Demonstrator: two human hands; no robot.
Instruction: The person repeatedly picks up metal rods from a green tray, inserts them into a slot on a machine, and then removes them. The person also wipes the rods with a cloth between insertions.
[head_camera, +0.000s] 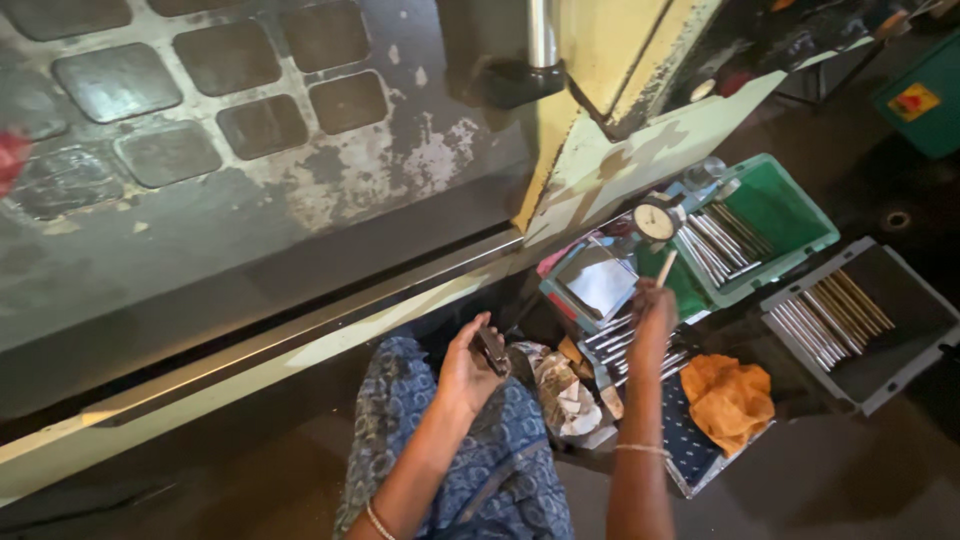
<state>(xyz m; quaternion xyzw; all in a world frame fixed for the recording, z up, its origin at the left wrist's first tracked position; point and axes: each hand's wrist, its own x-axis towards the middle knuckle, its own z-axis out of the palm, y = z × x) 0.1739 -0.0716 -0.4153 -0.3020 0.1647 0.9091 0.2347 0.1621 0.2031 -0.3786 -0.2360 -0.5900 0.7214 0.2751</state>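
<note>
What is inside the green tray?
The green tray holds a bundle of thin shiny metal rods lying side by side at its left end. The rest of its floor is bare. Whatever lies under the rods is hidden.

A green tray (790, 205) with metal rods is sitting in front of me, and a grey tray (900, 345) with more rods is lying beside it. An orange cloth (728, 398) is resting near my knee. A dial gauge (655, 220) is standing by the machine's worn metal plate (250, 150).
</note>
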